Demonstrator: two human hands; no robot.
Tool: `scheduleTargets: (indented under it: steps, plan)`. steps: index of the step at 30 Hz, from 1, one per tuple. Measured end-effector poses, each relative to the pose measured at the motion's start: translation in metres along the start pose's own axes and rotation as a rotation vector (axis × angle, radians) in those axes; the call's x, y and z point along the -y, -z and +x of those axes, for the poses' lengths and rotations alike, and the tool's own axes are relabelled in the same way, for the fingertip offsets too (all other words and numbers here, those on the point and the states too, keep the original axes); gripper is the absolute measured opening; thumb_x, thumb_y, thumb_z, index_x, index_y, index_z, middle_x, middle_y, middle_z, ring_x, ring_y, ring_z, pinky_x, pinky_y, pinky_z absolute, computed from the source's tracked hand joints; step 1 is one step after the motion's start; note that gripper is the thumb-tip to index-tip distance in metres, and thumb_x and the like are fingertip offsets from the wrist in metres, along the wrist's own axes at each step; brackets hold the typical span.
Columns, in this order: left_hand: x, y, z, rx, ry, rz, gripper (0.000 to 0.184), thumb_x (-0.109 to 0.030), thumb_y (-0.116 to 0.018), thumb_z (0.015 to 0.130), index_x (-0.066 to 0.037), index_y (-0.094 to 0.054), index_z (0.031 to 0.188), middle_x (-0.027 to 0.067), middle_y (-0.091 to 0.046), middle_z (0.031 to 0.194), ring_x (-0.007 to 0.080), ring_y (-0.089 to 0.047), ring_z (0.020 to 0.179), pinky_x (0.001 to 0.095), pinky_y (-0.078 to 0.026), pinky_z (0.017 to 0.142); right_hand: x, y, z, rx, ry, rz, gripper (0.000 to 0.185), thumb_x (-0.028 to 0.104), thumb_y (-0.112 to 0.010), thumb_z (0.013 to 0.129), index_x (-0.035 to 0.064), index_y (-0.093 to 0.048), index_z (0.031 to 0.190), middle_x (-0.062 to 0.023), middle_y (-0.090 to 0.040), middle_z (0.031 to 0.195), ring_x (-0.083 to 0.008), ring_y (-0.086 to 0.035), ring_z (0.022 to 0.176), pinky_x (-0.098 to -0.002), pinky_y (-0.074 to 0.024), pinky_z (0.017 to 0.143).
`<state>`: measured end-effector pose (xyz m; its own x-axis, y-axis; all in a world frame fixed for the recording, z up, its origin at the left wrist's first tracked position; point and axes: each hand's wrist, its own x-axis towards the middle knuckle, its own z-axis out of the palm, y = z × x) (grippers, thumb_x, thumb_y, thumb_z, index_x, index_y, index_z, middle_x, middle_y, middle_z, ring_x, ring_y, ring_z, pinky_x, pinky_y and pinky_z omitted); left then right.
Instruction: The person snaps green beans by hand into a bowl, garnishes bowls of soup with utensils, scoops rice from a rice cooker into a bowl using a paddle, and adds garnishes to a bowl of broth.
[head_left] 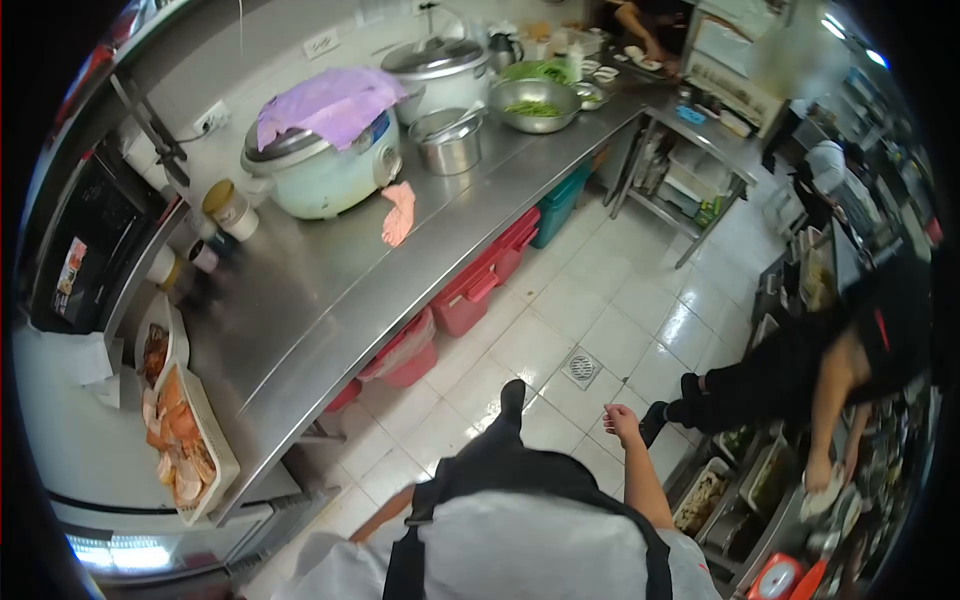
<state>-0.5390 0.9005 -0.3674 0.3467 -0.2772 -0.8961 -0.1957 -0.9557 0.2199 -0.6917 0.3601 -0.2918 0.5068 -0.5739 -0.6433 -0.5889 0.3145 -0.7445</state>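
My right hand (pixel 623 422) hangs at my side over the tiled floor, its fingers curled in, and I see nothing in it. It is near a co-worker's dark shoe (pixel 652 424) and touches no object. Of my left arm (pixel 385 514) only the forearm shows beside my black apron (pixel 520 475); the left hand is hidden. One of my dark shoes (pixel 512 402) is stretched forward on the tiles, left of a round floor drain (pixel 581 368).
Along the left runs a steel counter (pixel 330 290) with a rice cooker (pixel 335 180), a steel pot (pixel 447 145), a bowl of greens (pixel 535 106) and a basket of cooked meat (pixel 215 440). Red bins (pixel 465 300) stand below. A co-worker (pixel 800 340) bends over food trays (pixel 765 475) at right.
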Motion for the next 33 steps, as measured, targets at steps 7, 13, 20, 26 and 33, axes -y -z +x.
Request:
scheduleTargets:
  steps: [7, 13, 20, 26, 33]
  plan:
    - [-0.298, 0.294, 0.015, -0.864, -0.819, -0.392, 0.027, -0.024, -0.053, 0.092, -0.007, -0.063, 0.11, 0.0173, -0.065, 0.089, 0.0271, -0.062, 0.076, 0.0376, -0.049, 0.07, 0.077, 0.006, 0.074, 0.252, -0.262, -0.244, 0.03, 0.034, -0.062, 0.086, 0.0102, -0.06, 0.104, -0.0036, -0.062, 0.081, -0.0136, -0.058, 0.066, -0.0292, -0.0508, 0.059]
    - [-0.479, 0.478, 0.002, -0.789, -0.912, -0.292, 0.024, -0.014, -0.056, 0.087, -0.009, -0.064, 0.109, 0.0126, -0.061, 0.078, 0.0184, -0.058, 0.067, 0.0314, -0.046, 0.063, 0.074, 0.077, 0.148, -0.062, -0.214, 0.183, 0.026, 0.03, -0.059, 0.088, 0.0111, -0.059, 0.106, -0.004, -0.06, 0.079, -0.0145, -0.058, 0.068, -0.0301, -0.0498, 0.057]
    - [-0.618, 0.469, 0.102, -0.648, -0.873, -0.284, 0.016, -0.027, -0.064, 0.081, -0.012, -0.068, 0.085, 0.0082, -0.066, 0.076, 0.0225, -0.063, 0.069, 0.0351, -0.049, 0.064, 0.053, 0.178, 0.266, 0.064, -0.217, 0.135, 0.021, 0.029, -0.055, 0.09, 0.0076, -0.057, 0.093, -0.0046, -0.057, 0.07, -0.0138, -0.056, 0.06, -0.03, -0.0479, 0.053]
    - [-0.713, 0.444, 0.145, -0.378, -0.759, -0.402, 0.025, -0.033, -0.066, 0.082, -0.008, -0.067, 0.082, 0.0062, -0.064, 0.069, 0.0195, -0.06, 0.061, 0.0328, -0.047, 0.058, 0.15, 0.278, 0.399, 0.064, -0.268, 0.122, 0.023, 0.028, -0.052, 0.092, 0.0064, -0.057, 0.094, -0.0046, -0.058, 0.071, -0.0136, -0.056, 0.059, -0.0303, -0.0476, 0.052]
    - [-0.81, 0.628, 0.12, -0.869, -0.855, -0.546, 0.014, -0.012, -0.061, 0.084, -0.004, -0.068, 0.093, 0.0086, -0.068, 0.077, 0.013, -0.061, 0.065, 0.0269, -0.049, 0.064, 0.407, 0.286, 0.571, -0.022, 0.022, -0.065, 0.028, 0.032, -0.06, 0.089, 0.0066, -0.06, 0.1, -0.0034, -0.061, 0.078, -0.011, -0.057, 0.062, -0.0242, -0.0474, 0.053]
